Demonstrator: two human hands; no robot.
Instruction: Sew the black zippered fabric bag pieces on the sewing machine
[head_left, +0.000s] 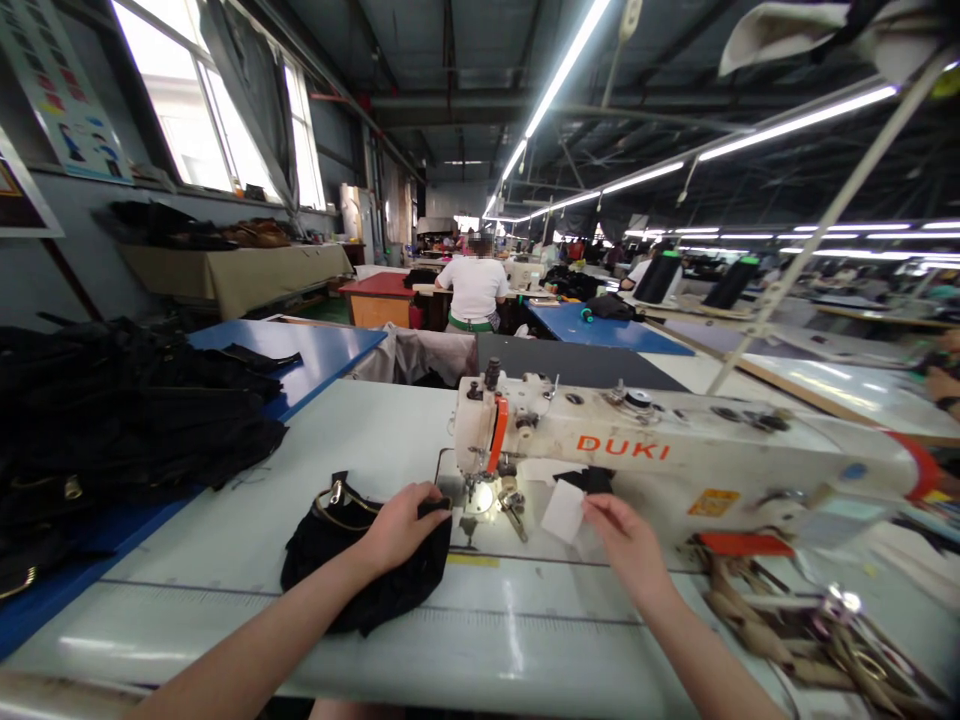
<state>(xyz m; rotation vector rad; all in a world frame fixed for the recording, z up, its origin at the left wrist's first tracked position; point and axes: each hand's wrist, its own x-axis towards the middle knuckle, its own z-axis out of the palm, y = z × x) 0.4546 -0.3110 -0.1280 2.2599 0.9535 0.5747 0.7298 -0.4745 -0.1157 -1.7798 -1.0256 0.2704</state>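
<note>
My left hand (405,527) pinches the upper right edge of a black fabric pouch (330,575) with a gold zipper. The pouch lies on the pale sewing table, left of the needle area of a white sewing machine (555,440). Between the thumb and fingers of my right hand (624,540) is a small white rectangular piece (564,511), paper or cloth, I cannot tell which. That piece is held just right of the presser foot. Behind it, black scraps (596,482) and more white pieces lie against the machine.
A big heap of black pieces (127,420) with gold zippers covers the blue table at left. Brown straps with metal hardware (817,630) lie at the right front. A pole (832,220) rises behind the machine. A person in a white shirt (474,290) sits ahead, back turned.
</note>
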